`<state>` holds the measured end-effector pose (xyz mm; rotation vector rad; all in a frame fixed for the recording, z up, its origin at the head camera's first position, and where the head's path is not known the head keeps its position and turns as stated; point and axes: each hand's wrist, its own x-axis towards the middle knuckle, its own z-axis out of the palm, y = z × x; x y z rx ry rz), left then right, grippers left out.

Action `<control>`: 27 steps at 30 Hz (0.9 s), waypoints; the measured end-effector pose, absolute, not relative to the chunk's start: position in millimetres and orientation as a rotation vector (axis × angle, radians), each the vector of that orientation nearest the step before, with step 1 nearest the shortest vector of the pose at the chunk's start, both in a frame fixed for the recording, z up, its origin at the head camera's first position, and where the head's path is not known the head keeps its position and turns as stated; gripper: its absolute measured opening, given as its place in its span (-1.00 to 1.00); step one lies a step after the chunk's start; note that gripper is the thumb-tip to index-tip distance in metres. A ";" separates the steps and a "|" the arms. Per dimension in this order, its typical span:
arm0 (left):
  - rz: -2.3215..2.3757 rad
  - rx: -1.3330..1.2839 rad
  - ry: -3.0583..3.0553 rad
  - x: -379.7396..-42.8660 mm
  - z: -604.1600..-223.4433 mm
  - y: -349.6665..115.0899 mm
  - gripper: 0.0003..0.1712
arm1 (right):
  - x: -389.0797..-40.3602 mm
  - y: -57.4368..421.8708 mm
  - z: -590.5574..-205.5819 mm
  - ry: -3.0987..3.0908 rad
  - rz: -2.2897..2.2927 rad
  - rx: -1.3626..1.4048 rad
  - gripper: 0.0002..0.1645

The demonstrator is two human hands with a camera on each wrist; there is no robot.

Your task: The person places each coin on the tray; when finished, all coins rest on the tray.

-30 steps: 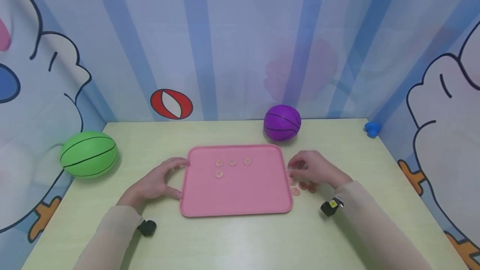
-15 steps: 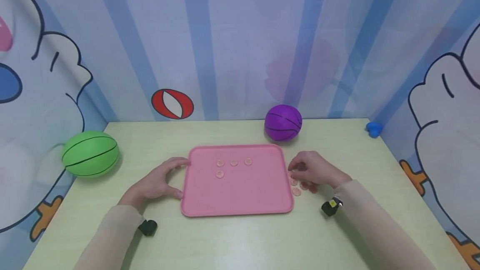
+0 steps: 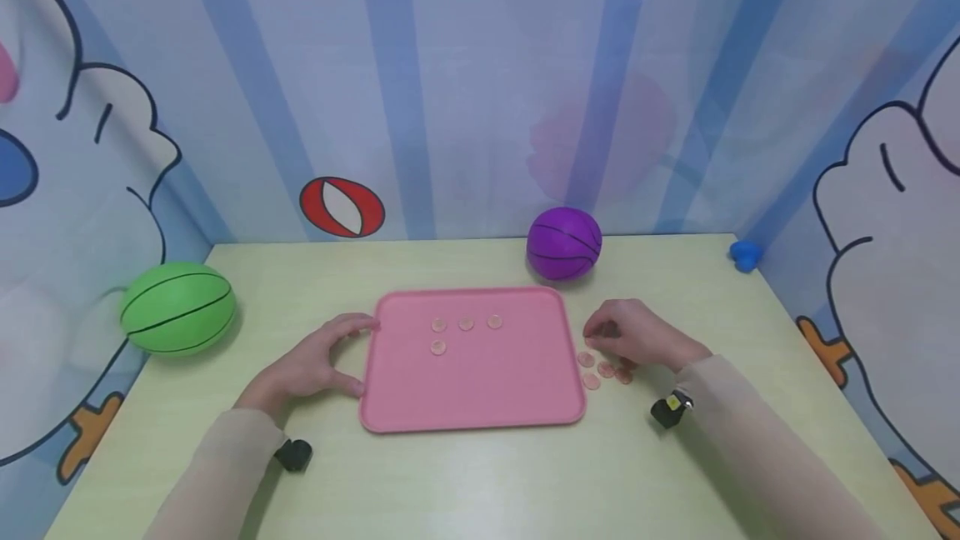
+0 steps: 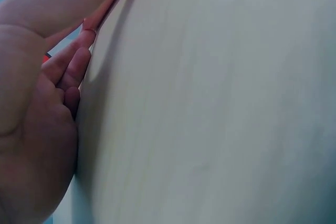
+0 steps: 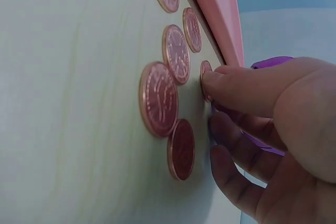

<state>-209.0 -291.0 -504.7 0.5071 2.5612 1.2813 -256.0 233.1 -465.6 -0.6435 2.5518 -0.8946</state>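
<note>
Right hand (image 3: 637,336) is drawn in tight, thumb and fingertip pinching a copper coin (image 5: 205,72) just off the tray's right edge; from my end I can't tell if it's clear of the table (image 3: 450,486). Five loose coins (image 5: 159,99) lie beside it. Looks like the pick-up step to me, so next I'd want a steady grip and a straight lift. Left hand (image 3: 309,367) is spread loosely at the pink tray's (image 3: 510,390) left edge, holding nothing I can see. Four coins on the tray (image 3: 467,324), purple ball (image 3: 564,244) behind.

There are ten coins (image 5: 159,99), two balls (image 3: 564,244), two hands (image 3: 309,363), one tray (image 3: 495,382), one blue object (image 3: 745,256).
</note>
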 end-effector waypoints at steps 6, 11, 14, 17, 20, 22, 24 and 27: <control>1.274 0.504 2.568 -210.8 -507.6 -292.7 0.15 | -257.0 234.4 -463.6 2.506 -0.878 -0.638 -0.80; 1.268 0.517 2.576 -210.5 -506.8 -292.4 0.16 | -256.8 232.2 -460.8 2.478 -0.856 -0.605 -0.77; 1.261 0.517 2.579 -210.3 -506.4 -292.0 0.16 | -256.6 230.4 -459.0 2.457 -0.871 -0.568 -0.78; 1.261 0.513 2.577 -210.5 -506.6 -291.8 0.16 | -257.4 228.3 -457.0 2.447 -0.871 -0.556 -0.81; 1.260 0.519 2.577 -211.2 -507.1 -292.1 0.17 | -258.8 225.8 -455.4 2.463 -0.827 -0.577 -0.84; 1.261 0.526 2.576 -211.5 -507.4 -292.3 0.17 | -259.8 224.3 -454.4 2.478 -0.789 -0.592 -0.85; 1.268 0.537 2.572 -211.7 -507.7 -292.6 0.17 | -261.2 223.3 -453.5 2.486 -0.763 -0.617 -0.85; 1.279 0.541 2.564 -211.2 -507.4 -292.0 0.16 | -261.9 222.4 -452.1 2.475 -0.762 -0.618 -0.84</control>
